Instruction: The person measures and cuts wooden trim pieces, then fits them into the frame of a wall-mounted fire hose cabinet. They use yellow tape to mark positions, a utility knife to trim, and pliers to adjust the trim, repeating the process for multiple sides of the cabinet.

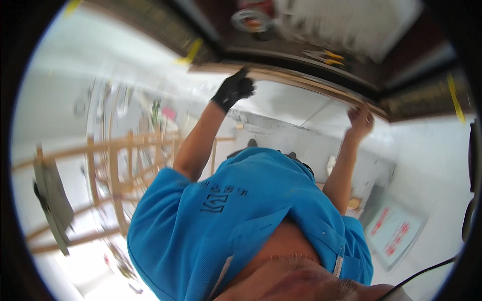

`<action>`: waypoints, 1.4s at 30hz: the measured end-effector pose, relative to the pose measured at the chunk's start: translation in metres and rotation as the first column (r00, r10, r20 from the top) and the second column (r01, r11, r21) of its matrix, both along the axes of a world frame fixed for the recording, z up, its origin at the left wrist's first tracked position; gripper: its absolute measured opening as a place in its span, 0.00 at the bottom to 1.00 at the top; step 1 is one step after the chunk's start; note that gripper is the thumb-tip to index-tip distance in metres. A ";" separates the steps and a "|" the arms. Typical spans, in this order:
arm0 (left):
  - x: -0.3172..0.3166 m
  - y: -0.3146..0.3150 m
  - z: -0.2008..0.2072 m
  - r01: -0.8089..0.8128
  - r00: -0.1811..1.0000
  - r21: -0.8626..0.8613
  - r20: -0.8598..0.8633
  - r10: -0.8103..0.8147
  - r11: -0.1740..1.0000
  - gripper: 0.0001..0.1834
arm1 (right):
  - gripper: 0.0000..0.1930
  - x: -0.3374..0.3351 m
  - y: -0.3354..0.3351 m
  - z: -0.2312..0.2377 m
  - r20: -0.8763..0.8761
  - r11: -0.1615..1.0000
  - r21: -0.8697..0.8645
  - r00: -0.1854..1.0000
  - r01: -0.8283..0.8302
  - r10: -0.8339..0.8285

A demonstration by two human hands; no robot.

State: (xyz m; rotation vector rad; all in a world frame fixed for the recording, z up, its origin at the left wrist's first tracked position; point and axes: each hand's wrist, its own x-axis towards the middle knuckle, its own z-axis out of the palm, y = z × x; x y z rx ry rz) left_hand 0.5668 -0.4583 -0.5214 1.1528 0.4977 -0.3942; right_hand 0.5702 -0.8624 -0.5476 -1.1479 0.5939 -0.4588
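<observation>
A long thin wooden strip [296, 83] lies along the near edge of a dark-framed opening [301, 62]. My left hand [235, 90], in a black glove, is at the strip's left part. Its fingers are curled, with one fingertip up against the strip. Bare and blurred a little, my right hand [360, 121] pinches the strip near its right end. Both arms are stretched forward and apart. Inside the opening, just beyond the strip, lie pliers with yellow handles [332, 57].
A roll of tape [251, 21] sits deeper in the opening. Yellow tape pieces [191, 51] stick to the frame. Wooden railings [115, 175] stand at my left, a grey cloth [54, 200] hanging there. A pale panel with red markings [396, 231] leans at my right.
</observation>
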 end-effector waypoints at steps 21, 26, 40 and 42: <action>-0.032 0.054 -0.014 -0.442 0.871 -0.166 0.157 0.466 0.882 0.26 | 0.19 0.003 -0.004 0.023 -0.094 0.990 -0.130 0.995 -0.051 0.039; -0.030 0.057 -0.013 -0.438 0.875 -0.177 0.139 0.463 0.881 0.26 | 0.17 -0.068 0.007 -0.061 -0.460 0.823 -0.043 0.742 -0.566 0.487; -0.032 0.067 -0.017 -0.339 0.933 -0.090 0.100 0.347 0.937 0.23 | 0.26 -0.235 0.051 -0.271 -0.900 -0.376 0.016 -0.177 -0.926 0.398; -0.032 0.067 -0.012 -0.358 0.922 -0.098 0.119 0.369 0.928 0.27 | 0.28 -0.250 0.041 -0.265 -0.861 -0.347 -0.120 -0.077 -0.930 0.503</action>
